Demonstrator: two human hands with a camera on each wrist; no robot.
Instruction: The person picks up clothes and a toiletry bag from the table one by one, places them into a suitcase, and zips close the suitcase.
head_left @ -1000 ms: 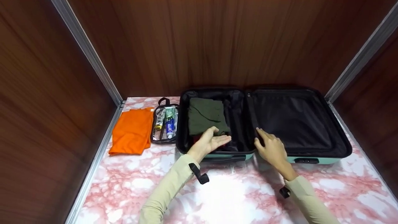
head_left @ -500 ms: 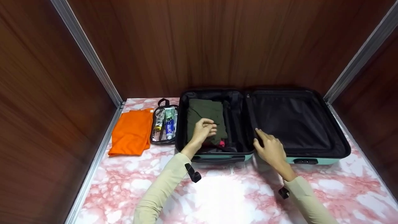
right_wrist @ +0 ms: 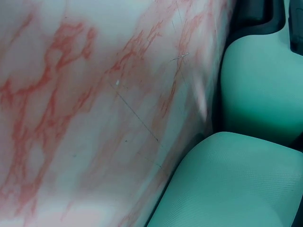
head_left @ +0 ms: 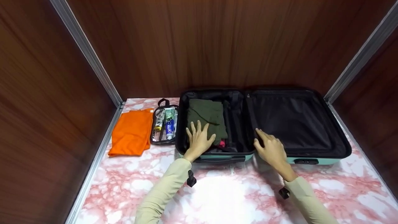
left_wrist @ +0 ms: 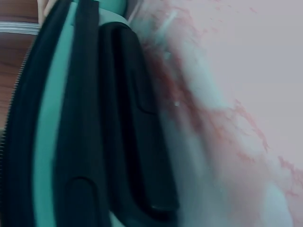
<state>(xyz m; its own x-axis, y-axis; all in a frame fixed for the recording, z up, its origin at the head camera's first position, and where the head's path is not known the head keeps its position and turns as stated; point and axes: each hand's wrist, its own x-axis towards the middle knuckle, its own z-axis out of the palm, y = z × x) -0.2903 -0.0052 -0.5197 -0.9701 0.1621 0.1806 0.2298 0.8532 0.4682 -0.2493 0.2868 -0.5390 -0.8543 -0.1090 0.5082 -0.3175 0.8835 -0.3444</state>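
A mint-green hard-shell suitcase with a black fabric lining (head_left: 289,121) lay spread flat on a pink-and-white marbled worktop (head_left: 124,189), its two halves side by side. In its left half sat a folded dark green cloth garment (head_left: 206,113), with a small bright pink-red piece of fabric (head_left: 222,143) showing at the garment's near edge. The person's left hand (head_left: 199,141) was palm down over the near left part of the garment, its fingers straight and spread wide, gripping nothing; how firmly they pressed could not be told. The right hand (head_left: 272,151) rested at the near edge of the suitcase where the halves met, its fingers loosely extended, slightly bent, and with hold of nothing that could be seen. Both arms wore pale beige sleeves (head_left: 164,189).

Just left of the suitcase lay a clear plastic pouch with black trim (head_left: 163,142), and in it a green, white and blue toothpaste tube (head_left: 169,123). Beside the pouch, farther left, was a folded bright orange cloth (head_left: 132,132). A black carrying handle (head_left: 222,159) ran along the left half's near side. Dark reddish-brown wood-grain panels (head_left: 211,43) stood behind and at both sides
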